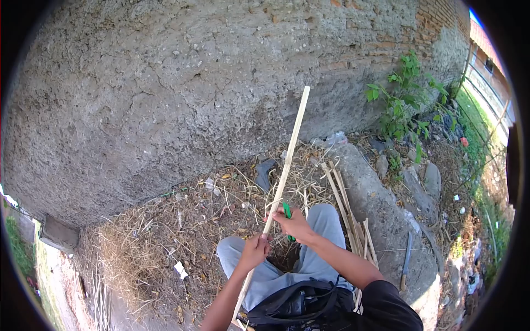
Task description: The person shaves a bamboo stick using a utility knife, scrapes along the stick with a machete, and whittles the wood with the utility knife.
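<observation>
A long pale wooden strip point(288, 157) runs diagonally from above the person's lap up toward the wall. My left hand point(253, 252) is closed around its lower part. Just above it, my right hand point(292, 224) is closed on a green-handled tool point(287, 210) and lies against the strip. The tool's blade cannot be made out. Both hands are over the gap between my knees, in grey trousers. More pale strips point(341, 193) lean on the stone at the right of my knees.
A rough plastered wall point(165, 99) rises in front. Shavings point(127, 248) cover the ground at left. A large flat stone point(381, 220) on the right bears a knife-like tool point(407, 259). Beyond it are loose rocks and a green plant point(406, 99). Thin strips point(99, 300) lie at lower left.
</observation>
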`<state>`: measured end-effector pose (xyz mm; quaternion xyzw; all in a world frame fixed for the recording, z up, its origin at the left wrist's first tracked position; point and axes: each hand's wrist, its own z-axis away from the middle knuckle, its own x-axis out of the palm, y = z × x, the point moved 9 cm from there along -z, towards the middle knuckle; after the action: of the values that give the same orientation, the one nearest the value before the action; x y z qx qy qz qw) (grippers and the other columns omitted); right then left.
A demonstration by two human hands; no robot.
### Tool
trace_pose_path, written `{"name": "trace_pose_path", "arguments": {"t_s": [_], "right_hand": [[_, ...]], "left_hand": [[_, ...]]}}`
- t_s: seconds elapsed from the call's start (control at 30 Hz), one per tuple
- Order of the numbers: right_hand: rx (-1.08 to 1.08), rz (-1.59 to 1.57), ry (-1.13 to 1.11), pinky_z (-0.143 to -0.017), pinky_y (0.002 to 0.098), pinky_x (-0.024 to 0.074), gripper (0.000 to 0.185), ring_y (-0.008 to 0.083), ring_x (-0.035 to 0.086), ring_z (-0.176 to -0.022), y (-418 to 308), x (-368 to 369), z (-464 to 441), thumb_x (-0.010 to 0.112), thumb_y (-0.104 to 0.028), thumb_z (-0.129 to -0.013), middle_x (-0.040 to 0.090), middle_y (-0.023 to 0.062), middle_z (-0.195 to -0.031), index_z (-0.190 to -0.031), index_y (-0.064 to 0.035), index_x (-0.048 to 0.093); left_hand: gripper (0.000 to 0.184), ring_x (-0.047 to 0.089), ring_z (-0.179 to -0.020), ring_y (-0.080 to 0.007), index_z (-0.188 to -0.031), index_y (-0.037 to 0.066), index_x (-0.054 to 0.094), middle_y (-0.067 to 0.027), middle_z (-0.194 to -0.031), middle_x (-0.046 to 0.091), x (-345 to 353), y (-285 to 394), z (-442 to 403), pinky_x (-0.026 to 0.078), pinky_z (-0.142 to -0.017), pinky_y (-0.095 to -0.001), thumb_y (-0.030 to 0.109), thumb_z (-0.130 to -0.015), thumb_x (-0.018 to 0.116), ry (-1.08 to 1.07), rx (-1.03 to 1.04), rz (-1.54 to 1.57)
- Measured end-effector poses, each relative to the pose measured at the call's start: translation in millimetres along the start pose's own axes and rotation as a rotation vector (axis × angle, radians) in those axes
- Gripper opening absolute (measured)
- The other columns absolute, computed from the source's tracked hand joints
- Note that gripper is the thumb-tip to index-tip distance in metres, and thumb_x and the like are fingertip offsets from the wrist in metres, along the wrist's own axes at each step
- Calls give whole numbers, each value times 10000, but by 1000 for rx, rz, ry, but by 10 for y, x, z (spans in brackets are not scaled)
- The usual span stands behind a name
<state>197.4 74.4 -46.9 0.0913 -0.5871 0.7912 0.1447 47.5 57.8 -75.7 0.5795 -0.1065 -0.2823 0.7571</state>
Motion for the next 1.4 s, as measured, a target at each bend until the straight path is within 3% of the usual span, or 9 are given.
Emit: {"name": "trace_pose_path", "arguments": {"t_s": [0.27,0.3,0.43,0.53,0.7,1.0,1.2,1.3,1.4], "right_hand": [[89,-453,89,-418,204,320,495,26,303,-460,-44,-590,-184,534,-169,-974,613,133,-1243,-1431,-83,365],[12,-209,67,-546,251,464,552,81,529,-589,-57,-608,-190,622,-186,-925,645,140,-1186,-1406,-40,393],[18,549,-148,-1019,338,413,714,239,555,-1192,320,-205,-134,716,-195,-860,600,167,-1251,-1413,56,340],[-32,452,-87,-1017,341,415,701,247,555,-1192,440,-60,-72,700,-165,-872,586,156,-1276,-1432,33,327],[113,-109,-12,-425,225,346,635,28,430,-512,477,-202,-181,642,-116,-912,597,92,-1284,-1462,-74,328],[62,-351,-80,-447,228,362,745,47,393,-509,533,-401,-359,551,64,-858,413,77,-1451,-1493,-181,248],[194,-565,-189,-436,212,287,424,39,327,-483,555,-370,-446,484,-143,-969,625,30,-1130,-1387,-153,415],[113,-762,-119,-425,225,281,270,40,301,-448,349,-452,-456,512,-185,-978,442,-45,-680,-1231,-109,568],[131,-482,-18,-434,217,275,166,32,316,-448,323,-511,-443,501,-104,-961,431,-47,-645,-1087,-61,599]], "left_hand": [[334,483,-470,-110,-938,15,607,-23,-581,519,-219,-305,280,393,-453,-294,271,-1028,413,147,-135,-89],[337,521,-483,-150,-895,13,631,-49,-584,553,-290,-295,279,424,-490,-349,258,-1014,432,206,-41,-260],[309,494,-492,-87,-895,9,617,-21,-589,543,-261,-192,363,394,-471,-267,251,-1006,459,259,44,-433],[297,491,-508,-73,-899,13,606,-8,-566,517,-215,-224,401,394,-481,-262,235,-1014,447,253,106,-439],[309,438,-469,-62,-886,11,575,5,-570,483,-243,-395,495,370,-446,-251,224,-1035,408,214,48,-167],[265,374,-456,-59,-912,41,551,20,-570,433,30,-436,720,338,-428,-229,243,-1032,428,-38,-291,275],[288,364,-464,-58,-887,42,534,23,-564,414,48,-464,754,323,-423,-224,260,-1035,418,-116,-288,334],[297,369,-471,-60,-884,34,534,21,-564,416,34,-480,741,327,-430,-225,264,-1035,422,-116,-247,325],[306,370,-474,-63,-881,31,535,21,-566,420,41,-481,768,332,-437,-229,271,-1036,423,-120,-245,346]]}}
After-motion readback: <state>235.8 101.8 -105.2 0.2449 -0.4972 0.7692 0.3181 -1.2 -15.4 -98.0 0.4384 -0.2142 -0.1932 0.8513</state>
